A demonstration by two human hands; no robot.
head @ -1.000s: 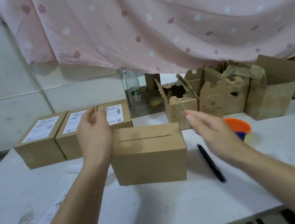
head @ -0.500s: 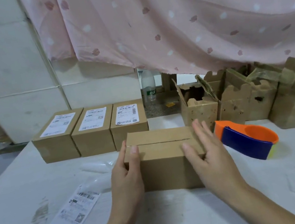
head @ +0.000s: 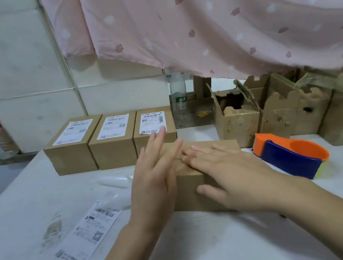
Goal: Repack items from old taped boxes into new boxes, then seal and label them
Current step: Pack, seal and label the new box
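A plain brown cardboard box [head: 189,186] with its flaps closed stands on the white table [head: 210,249] in front of me. My right hand [head: 226,170] lies flat on its top, fingers straight, thumb down the front face. My left hand [head: 151,179] hovers at the box's left end with straight fingers, lifted off the top. A loose shipping label [head: 87,231] lies on the table to the left. An orange and blue tape dispenser [head: 289,155] sits just right of the box.
Three sealed, labelled boxes [head: 110,138] stand in a row at the back left. Several old, worn, open boxes [head: 278,115] line the back right under a pink curtain. A plastic bottle [head: 177,92] stands behind. Clear plastic scraps [head: 115,181] lie near the label.
The view came closer and turned left. My right hand slid from the box's right end onto its top; my left hand lifted off the left end.
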